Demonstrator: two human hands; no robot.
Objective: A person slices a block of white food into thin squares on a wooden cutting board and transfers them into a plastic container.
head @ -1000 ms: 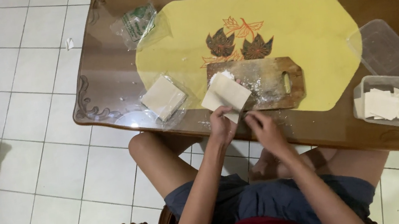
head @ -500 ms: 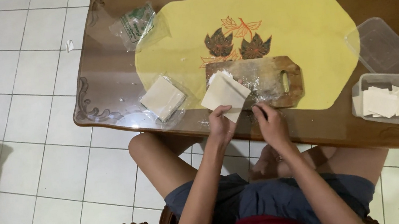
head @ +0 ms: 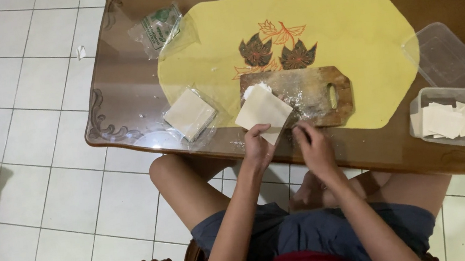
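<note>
At the glass-topped table (head: 137, 89), we work over the yellow mat (head: 351, 31) and floured wooden board (head: 311, 93): our left hand (head: 258, 145) pinches a pale square wrapper sheet (head: 263, 111) by its near corner, lifted over the board's left end, while our right hand (head: 312, 144) rests empty, fingers curled, beside it. Held so thinly, the sheet could tear or fold. Since a second ago, it has tilted further up.
</note>
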